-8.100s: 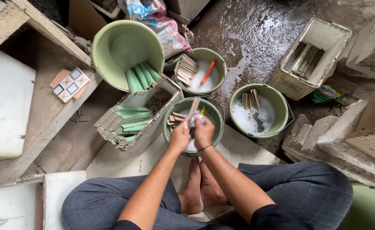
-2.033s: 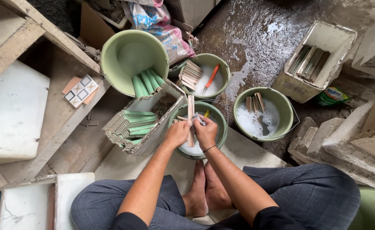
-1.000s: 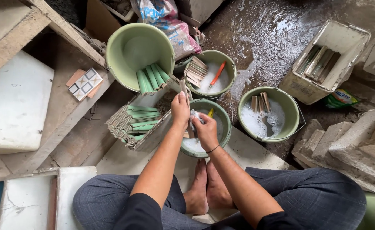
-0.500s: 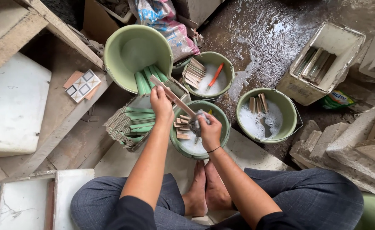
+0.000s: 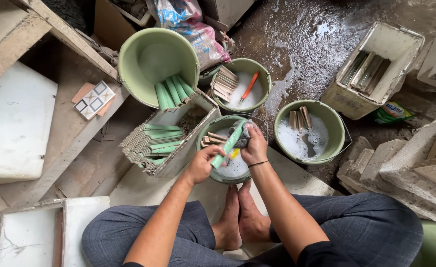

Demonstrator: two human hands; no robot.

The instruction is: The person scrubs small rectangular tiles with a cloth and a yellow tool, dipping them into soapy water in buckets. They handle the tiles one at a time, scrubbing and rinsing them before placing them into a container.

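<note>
Head view: half a second ago my left hand [image 5: 201,165] held a tan strip; I now see it gripping a green trim tile [image 5: 229,143] over the bucket [image 5: 205,163], long axis running 7 to 1 o'clock. Right hand [image 5: 253,147] clasps a grey cloth [image 5: 241,134] against its far end.

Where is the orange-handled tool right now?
The orange-handled tool lies in the foamy small bucket at top centre, beside stacked tile strips.

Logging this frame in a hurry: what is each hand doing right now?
Left hand: closed on the lower end of a green tile strip over the soapy bucket.
Right hand: closed on a grey cloth pressed to the strip.
</note>
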